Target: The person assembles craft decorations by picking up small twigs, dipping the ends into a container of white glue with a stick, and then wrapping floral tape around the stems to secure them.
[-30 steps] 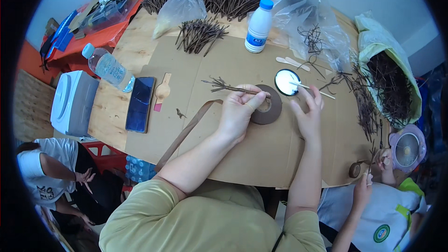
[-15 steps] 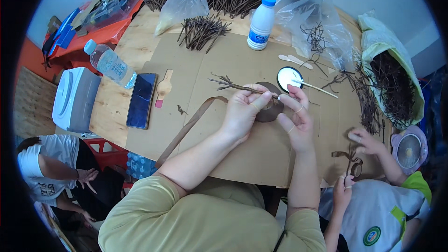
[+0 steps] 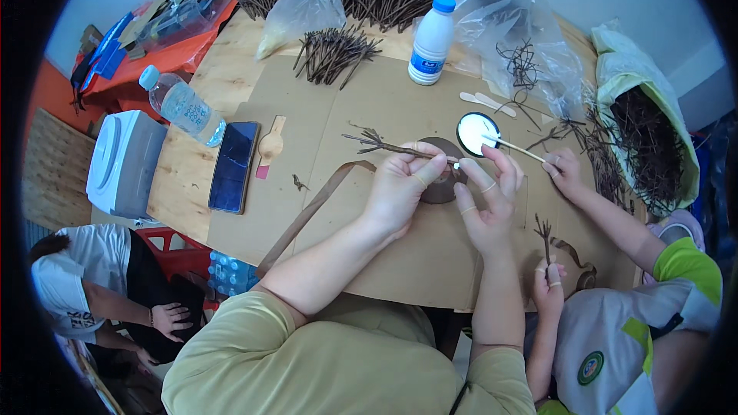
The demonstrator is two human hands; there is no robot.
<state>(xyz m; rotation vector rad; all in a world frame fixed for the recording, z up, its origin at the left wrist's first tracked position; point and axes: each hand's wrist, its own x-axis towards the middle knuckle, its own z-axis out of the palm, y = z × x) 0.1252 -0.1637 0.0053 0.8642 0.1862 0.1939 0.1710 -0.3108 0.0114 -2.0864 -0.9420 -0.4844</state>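
Observation:
My left hand pinches a brown branched twig, its forked tips pointing left. A white blob sits at the twig's right end. Close to that end is my right hand, fingers apart, the index fingertip at or almost at the blob; whether it touches I cannot tell. Pale bands circle some fingers of both hands. Partly hidden behind my hands is a brown disc-shaped roll. A brown ribbon runs over the cardboard beside my left forearm.
At right, a co-worker's hand holds a stick in a round dish of white paste; the other grips a twig. A white bottle, twig piles, phone, water bottle and twig sack surround the cardboard.
The co-worker's hand has reached forward to the stick in the dish, and their twig has moved left. My right hand has shifted slightly; my left still holds the twig.

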